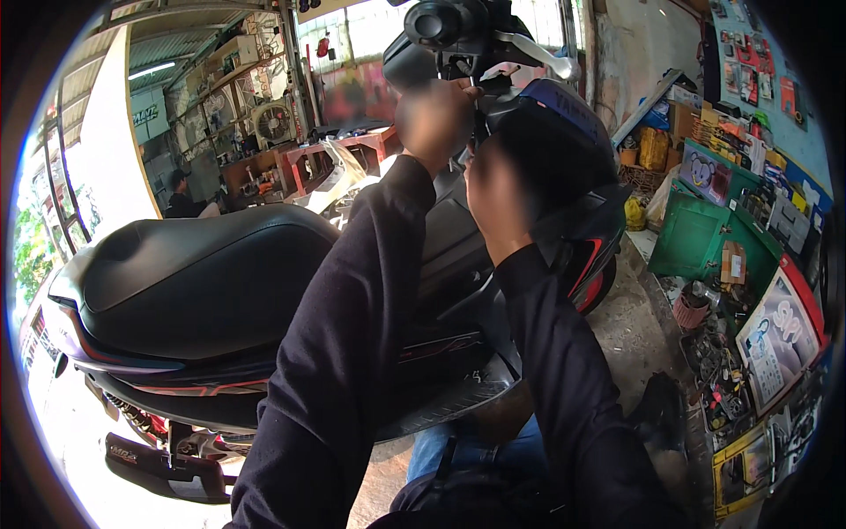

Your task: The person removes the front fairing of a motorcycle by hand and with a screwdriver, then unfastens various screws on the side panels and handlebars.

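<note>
A dark scooter [291, 339] with a black seat [203, 256] and red trim stands across my view. Both my arms, in dark sleeves, reach to its front, below the handlebar [441, 26]. My left hand [436, 123] is at the steering stem, its fingers curled in by dark cables or rods. Just below and to the right, my right hand [498, 198] is closed near the inner side of the dark blue front panel [560, 110]. Blur covers much of both hands, so what they grip is hidden. A brake lever [538, 55] sticks out at upper right.
To the right are an open green cabinet [692, 229], trays of loose tools [718, 370] and a framed picture [780, 335]. Packaged parts hang on the blue wall [793, 53]. A red workbench [339, 145] and a fan [273, 122] stand behind. Someone sits at far left [183, 198].
</note>
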The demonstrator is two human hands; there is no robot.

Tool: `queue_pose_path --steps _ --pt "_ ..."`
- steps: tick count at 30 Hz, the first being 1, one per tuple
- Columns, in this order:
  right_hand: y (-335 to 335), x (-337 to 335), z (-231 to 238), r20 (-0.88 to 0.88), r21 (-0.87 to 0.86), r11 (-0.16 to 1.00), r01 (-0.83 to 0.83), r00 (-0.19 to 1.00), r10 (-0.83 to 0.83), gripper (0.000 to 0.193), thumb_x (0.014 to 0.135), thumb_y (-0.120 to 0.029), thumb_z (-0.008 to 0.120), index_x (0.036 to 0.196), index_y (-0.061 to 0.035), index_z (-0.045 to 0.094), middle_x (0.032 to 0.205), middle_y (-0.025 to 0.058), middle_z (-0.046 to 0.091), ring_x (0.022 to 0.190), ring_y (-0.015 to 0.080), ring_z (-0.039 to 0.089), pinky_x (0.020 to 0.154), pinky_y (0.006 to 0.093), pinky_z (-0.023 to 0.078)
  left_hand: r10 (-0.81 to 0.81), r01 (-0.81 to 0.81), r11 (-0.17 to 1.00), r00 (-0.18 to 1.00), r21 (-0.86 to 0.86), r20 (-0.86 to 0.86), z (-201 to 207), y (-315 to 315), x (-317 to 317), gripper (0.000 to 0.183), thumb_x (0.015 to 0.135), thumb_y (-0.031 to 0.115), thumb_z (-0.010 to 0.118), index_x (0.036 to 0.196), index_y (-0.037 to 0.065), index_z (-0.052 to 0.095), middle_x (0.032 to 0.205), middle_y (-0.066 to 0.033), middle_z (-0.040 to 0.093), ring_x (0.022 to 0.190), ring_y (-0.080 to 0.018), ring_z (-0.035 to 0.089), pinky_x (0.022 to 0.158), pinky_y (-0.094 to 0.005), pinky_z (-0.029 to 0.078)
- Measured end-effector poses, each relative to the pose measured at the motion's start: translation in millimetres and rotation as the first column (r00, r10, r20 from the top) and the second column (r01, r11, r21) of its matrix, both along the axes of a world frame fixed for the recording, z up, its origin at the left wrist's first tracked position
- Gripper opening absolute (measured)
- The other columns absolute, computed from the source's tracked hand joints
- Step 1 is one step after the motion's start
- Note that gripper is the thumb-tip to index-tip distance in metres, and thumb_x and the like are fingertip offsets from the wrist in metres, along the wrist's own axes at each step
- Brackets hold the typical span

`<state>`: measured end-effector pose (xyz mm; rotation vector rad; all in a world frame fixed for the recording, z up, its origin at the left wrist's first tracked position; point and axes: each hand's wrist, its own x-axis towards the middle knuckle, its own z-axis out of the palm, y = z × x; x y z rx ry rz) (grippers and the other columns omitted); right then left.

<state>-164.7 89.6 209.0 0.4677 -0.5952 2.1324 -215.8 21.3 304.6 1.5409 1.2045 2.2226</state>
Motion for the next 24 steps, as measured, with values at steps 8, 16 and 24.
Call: queue_pose_path --steps 8,16,24 --pt "6.5 -2.2 -3.3 -0.083 -0.098 0.99 -0.103 0.992 0.095 0.012 0.086 0.0 0.059 0.098 0.0021 0.058 0.091 0.0098 0.061 0.073 0.016 0.055 0.065 0.0244 0.046 -0.069 0.069 0.998 0.996 0.003 0.065 0.8 8.5 1.7 0.003 0.089 0.009 0.06 0.086 0.008 0.059 0.062 0.0079 0.047 0.046 -0.0014 0.038 0.04 -0.0188 0.027" --pt "7.2 -7.5 -9.0 -0.13 -0.1 0.989 -0.109 0.987 0.096 0.01 0.086 0.003 0.058 0.097 0.0032 0.058 0.094 0.0115 0.06 0.075 0.0157 0.056 0.067 0.0241 0.046 -0.229 0.222 0.973 0.963 0.061 0.142 -1.6 6.7 -2.5 0.004 0.088 0.007 0.056 0.086 0.01 0.054 0.064 0.0073 0.044 0.049 -0.0034 0.036 0.042 -0.0192 0.027" --pt "4.9 -6.0 -6.5 -0.135 -0.103 0.988 -0.117 0.986 0.102 0.011 0.087 0.003 0.057 0.098 0.0048 0.056 0.091 0.0124 0.059 0.075 0.0164 0.056 0.066 0.0245 0.047 -0.235 0.232 0.972 0.966 0.043 0.108 4.6 -0.4 1.6 0.007 0.088 0.004 0.056 0.086 0.009 0.052 0.064 0.0064 0.044 0.05 -0.0031 0.037 0.042 -0.0194 0.027"
